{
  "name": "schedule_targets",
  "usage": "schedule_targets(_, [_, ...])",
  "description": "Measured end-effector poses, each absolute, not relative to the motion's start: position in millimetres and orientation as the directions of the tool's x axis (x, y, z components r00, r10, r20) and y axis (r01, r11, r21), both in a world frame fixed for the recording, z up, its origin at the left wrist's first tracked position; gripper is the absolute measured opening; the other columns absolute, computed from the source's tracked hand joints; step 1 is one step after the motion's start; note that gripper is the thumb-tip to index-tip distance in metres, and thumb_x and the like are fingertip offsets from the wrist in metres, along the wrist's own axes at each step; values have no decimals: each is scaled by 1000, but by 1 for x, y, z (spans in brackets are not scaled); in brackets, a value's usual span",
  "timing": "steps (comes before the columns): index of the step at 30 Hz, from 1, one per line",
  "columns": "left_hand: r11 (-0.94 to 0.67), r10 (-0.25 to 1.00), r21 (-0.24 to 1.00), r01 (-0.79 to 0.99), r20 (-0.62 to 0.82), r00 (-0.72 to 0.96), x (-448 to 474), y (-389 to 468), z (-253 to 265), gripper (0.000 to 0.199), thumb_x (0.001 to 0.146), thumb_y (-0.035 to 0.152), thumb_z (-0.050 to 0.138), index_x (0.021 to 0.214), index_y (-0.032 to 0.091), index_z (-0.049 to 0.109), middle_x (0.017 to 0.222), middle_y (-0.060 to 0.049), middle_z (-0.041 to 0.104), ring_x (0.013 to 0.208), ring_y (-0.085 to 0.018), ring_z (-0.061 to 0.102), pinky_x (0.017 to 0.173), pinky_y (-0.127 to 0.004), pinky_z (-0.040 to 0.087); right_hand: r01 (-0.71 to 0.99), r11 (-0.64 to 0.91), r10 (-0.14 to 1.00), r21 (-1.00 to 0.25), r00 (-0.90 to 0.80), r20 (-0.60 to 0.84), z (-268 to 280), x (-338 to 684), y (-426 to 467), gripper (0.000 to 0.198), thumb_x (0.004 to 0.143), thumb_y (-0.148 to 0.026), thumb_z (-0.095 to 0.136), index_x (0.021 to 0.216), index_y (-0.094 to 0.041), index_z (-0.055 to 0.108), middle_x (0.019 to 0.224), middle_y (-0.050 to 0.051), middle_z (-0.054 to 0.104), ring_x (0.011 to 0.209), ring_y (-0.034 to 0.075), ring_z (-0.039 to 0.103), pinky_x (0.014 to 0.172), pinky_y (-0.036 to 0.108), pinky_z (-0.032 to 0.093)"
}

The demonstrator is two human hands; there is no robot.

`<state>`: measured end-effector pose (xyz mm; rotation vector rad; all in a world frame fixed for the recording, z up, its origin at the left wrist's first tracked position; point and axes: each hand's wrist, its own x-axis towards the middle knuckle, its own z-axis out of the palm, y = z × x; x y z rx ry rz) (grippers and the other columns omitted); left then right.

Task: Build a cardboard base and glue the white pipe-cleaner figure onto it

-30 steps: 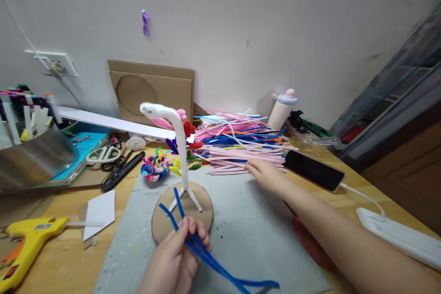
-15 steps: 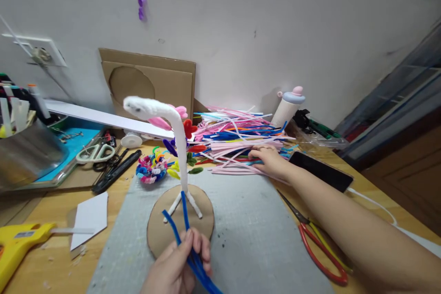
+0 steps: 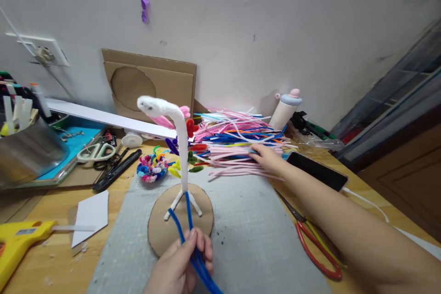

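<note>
My left hand (image 3: 184, 259) pinches several blue pipe cleaners (image 3: 178, 226) between thumb and fingers, low in the middle of the view. Just beyond their tips stands a white fuzzy bird-like figure (image 3: 183, 156) with a long bent neck and thin splayed legs. It stands on a round cardboard base (image 3: 158, 229). At the far side, my right hand (image 3: 268, 158) is in a pile of pipe cleaners (image 3: 229, 150), mostly pink, blue and white. Its fingers are drawn together, with a bit of a blue pipe cleaner showing at the tips. Small coloured loops, red, purple, green and yellow, show behind the figure.
Red-and-yellow-handled scissors (image 3: 319, 252) lie under my right forearm, near a phone (image 3: 317, 170). A yellow glue gun (image 3: 25, 243) lies at the left. A bottle (image 3: 285, 110) stands behind the pile. A grey mat (image 3: 255, 239) covers the table's middle.
My right hand's fingers have closed together at the pile, and a blue bit now shows at their tips. My left hand keeps its hold; the view has shifted slightly.
</note>
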<state>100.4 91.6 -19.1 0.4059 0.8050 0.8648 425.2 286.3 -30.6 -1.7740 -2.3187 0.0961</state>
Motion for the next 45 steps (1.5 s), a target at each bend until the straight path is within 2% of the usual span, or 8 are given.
schedule_targets(7, [609, 793, 607, -511, -461, 397, 101, 91, -20, 41, 66, 54, 75, 67, 17, 58, 68, -2, 60, 58, -14, 53, 61, -25, 39, 956, 290, 956, -42, -286, 71, -31, 416, 280, 26, 83, -12, 45, 89, -22, 68, 80, 5, 71, 80, 22, 60, 84, 35, 29])
schedule_targets(13, [597, 802, 620, -510, -445, 398, 102, 91, -22, 42, 67, 55, 74, 66, 16, 58, 67, -2, 60, 58, -13, 52, 60, -24, 38, 952, 306, 951, 21, -307, 38, -29, 418, 282, 39, 77, -2, 43, 98, -23, 68, 101, 6, 72, 95, 23, 60, 83, 35, 27])
schedule_targets(21, [580, 813, 651, -490, -434, 387, 103, 90, -23, 41, 71, 54, 72, 67, 16, 57, 67, -2, 58, 58, -12, 51, 60, -25, 37, 932, 360, 933, 34, -359, -25, -29, 413, 284, 29, 87, -14, 46, 108, -22, 65, 113, 8, 67, 99, 22, 61, 78, 29, 36])
schedule_targets(27, [582, 812, 656, -480, -440, 383, 104, 91, -24, 42, 69, 55, 73, 66, 16, 57, 66, -2, 58, 57, -12, 50, 58, -24, 37, 953, 302, 953, 16, -301, -37, -34, 402, 289, 15, 85, -26, 56, 91, -18, 66, 106, 13, 67, 91, 24, 63, 74, 28, 41])
schedule_targets(33, [583, 812, 648, -491, -435, 390, 103, 89, -22, 43, 67, 56, 73, 66, 16, 58, 66, -1, 59, 57, -12, 51, 59, -23, 36, 964, 220, 973, -150, -205, 107, -7, 414, 299, 16, 86, -25, 51, 94, -16, 61, 91, 14, 68, 80, 26, 62, 70, 31, 41])
schedule_targets(40, [581, 813, 641, -502, -426, 396, 102, 88, -19, 41, 69, 54, 74, 68, 16, 59, 68, -2, 60, 59, -12, 51, 60, -24, 37, 813, 239, 926, -532, -26, 376, 61, 424, 311, 33, 91, -45, 35, 98, -18, 53, 73, 2, 56, 60, 14, 50, 57, 26, 40])
schedule_targets(43, [574, 818, 632, -521, -425, 387, 102, 86, -15, 39, 69, 51, 75, 69, 15, 60, 69, -3, 61, 61, -13, 52, 62, -25, 39, 620, 317, 907, -717, 22, 420, 81, 412, 294, 36, 90, -54, 35, 95, -22, 51, 69, -1, 52, 48, 10, 38, 44, 22, 31])
schedule_targets(45, [580, 815, 611, -538, -438, 380, 103, 85, -12, 35, 69, 47, 76, 73, 15, 62, 70, -4, 62, 64, -14, 54, 65, -26, 41, 348, 372, 912, -860, 33, 408, 93, 402, 274, 31, 87, -54, 47, 89, -23, 52, 64, -2, 51, 45, 9, 34, 42, 20, 25])
